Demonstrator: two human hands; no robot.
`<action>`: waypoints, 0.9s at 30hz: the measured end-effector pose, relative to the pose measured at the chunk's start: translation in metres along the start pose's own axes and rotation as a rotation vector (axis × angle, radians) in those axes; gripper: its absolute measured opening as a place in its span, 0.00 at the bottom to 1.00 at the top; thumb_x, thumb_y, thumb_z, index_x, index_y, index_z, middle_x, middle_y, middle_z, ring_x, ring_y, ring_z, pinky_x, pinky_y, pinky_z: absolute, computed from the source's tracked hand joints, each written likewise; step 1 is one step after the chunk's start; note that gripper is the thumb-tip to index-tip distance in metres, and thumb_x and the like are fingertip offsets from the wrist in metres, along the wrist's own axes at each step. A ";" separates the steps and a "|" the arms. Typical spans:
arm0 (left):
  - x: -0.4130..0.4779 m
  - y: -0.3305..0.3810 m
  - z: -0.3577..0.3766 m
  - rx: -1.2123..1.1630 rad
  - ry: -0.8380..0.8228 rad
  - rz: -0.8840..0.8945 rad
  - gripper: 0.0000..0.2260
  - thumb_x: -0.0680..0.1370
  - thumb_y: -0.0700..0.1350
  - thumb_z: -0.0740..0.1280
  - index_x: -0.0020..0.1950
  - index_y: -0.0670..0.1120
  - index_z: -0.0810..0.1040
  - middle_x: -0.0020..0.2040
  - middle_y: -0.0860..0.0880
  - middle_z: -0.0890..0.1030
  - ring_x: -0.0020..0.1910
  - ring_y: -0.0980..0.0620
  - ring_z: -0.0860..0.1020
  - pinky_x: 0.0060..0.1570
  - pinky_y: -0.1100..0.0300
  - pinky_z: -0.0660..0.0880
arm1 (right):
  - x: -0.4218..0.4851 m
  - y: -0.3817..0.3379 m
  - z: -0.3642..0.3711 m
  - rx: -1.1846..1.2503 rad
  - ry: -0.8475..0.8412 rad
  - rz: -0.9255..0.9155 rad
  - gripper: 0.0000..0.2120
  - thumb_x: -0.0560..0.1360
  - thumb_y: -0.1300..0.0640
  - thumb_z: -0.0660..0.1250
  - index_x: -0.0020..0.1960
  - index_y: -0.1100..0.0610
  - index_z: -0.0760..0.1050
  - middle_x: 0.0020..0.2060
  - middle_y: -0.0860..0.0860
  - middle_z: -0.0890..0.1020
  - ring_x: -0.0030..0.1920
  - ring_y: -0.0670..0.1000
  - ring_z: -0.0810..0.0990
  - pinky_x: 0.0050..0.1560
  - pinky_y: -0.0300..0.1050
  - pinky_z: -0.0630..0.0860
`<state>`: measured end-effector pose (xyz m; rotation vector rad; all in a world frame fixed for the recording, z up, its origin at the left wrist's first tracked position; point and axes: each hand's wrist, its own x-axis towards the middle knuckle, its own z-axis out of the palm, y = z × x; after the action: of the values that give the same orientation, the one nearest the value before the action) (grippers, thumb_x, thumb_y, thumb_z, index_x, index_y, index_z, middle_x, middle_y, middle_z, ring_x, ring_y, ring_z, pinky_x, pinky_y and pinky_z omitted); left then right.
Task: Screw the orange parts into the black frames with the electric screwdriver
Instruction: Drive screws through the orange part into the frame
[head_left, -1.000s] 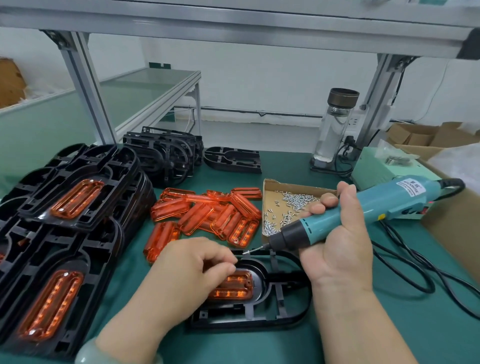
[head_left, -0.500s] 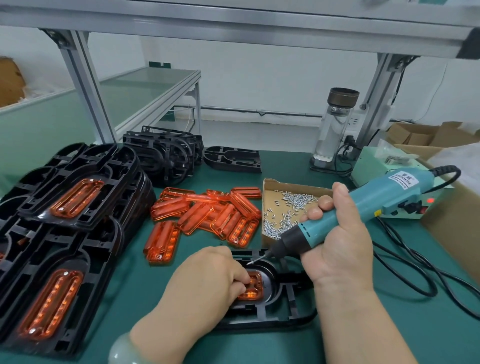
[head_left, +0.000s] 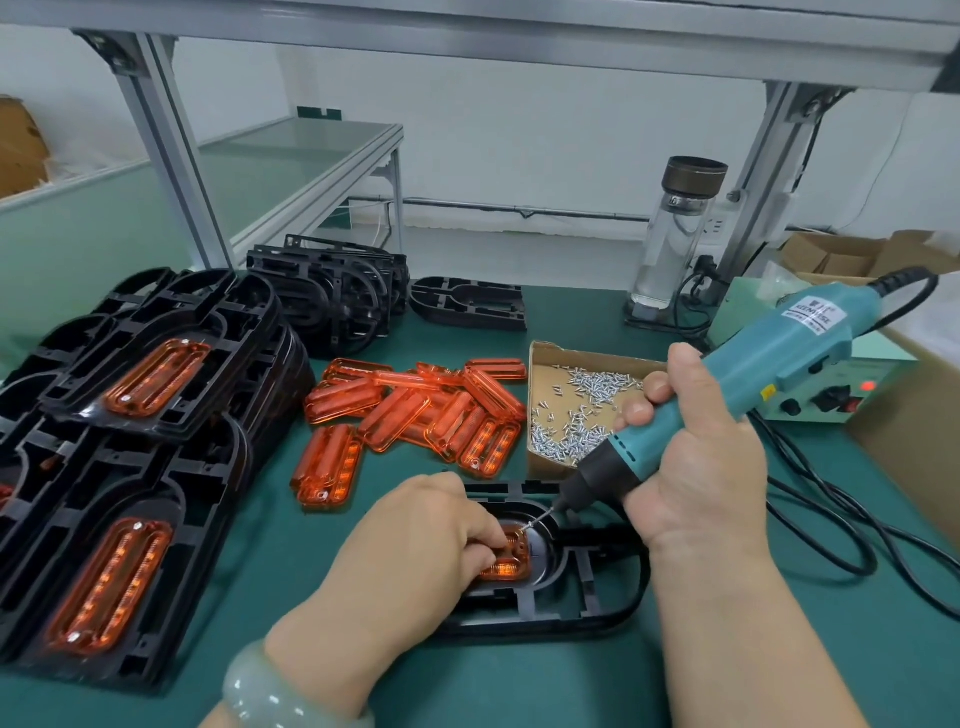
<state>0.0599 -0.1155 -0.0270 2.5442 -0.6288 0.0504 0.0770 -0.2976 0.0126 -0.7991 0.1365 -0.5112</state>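
A black frame (head_left: 587, 608) lies on the green mat in front of me, with an orange part (head_left: 511, 558) seated in its oval recess. My left hand (head_left: 415, 551) covers most of that part, its fingertips pressing down on it. My right hand (head_left: 691, 473) grips the teal electric screwdriver (head_left: 727, 395), tilted down to the left. Its bit tip carries a screw at the orange part's upper right corner.
Loose orange parts (head_left: 415, 410) lie piled behind the frame. A cardboard tray of screws (head_left: 576, 410) stands beside them. Stacks of finished frames (head_left: 130, 467) fill the left; empty frames (head_left: 332, 291) stand behind. A glass bottle (head_left: 675, 234), power supply (head_left: 836, 389) and cables (head_left: 857, 525) are at right.
My right hand has lowered the screwdriver so its tip meets the orange part's corner. My left hand has slid right over the part and the frame has shifted slightly.
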 end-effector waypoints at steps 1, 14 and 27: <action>0.000 0.000 0.000 -0.001 0.005 0.000 0.09 0.75 0.51 0.67 0.54 0.60 0.81 0.43 0.57 0.72 0.47 0.60 0.68 0.46 0.65 0.65 | 0.000 0.000 0.000 -0.010 -0.015 -0.010 0.08 0.77 0.59 0.68 0.40 0.52 0.73 0.28 0.47 0.73 0.25 0.46 0.71 0.29 0.37 0.70; -0.002 0.002 0.001 -0.017 0.022 -0.017 0.08 0.75 0.50 0.67 0.53 0.59 0.82 0.44 0.57 0.73 0.49 0.58 0.70 0.51 0.61 0.70 | -0.010 0.002 0.007 -0.189 -0.121 -0.096 0.05 0.78 0.64 0.64 0.46 0.56 0.72 0.27 0.47 0.73 0.24 0.47 0.71 0.28 0.38 0.69; -0.001 0.004 -0.001 -0.007 -0.003 -0.032 0.09 0.76 0.50 0.66 0.54 0.59 0.81 0.45 0.56 0.73 0.49 0.58 0.70 0.51 0.60 0.69 | -0.014 0.004 0.009 -0.246 -0.194 -0.137 0.04 0.77 0.64 0.66 0.50 0.58 0.72 0.27 0.47 0.73 0.25 0.48 0.71 0.28 0.38 0.71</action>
<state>0.0573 -0.1177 -0.0244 2.5475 -0.5878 0.0334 0.0688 -0.2824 0.0156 -1.0994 -0.0363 -0.5498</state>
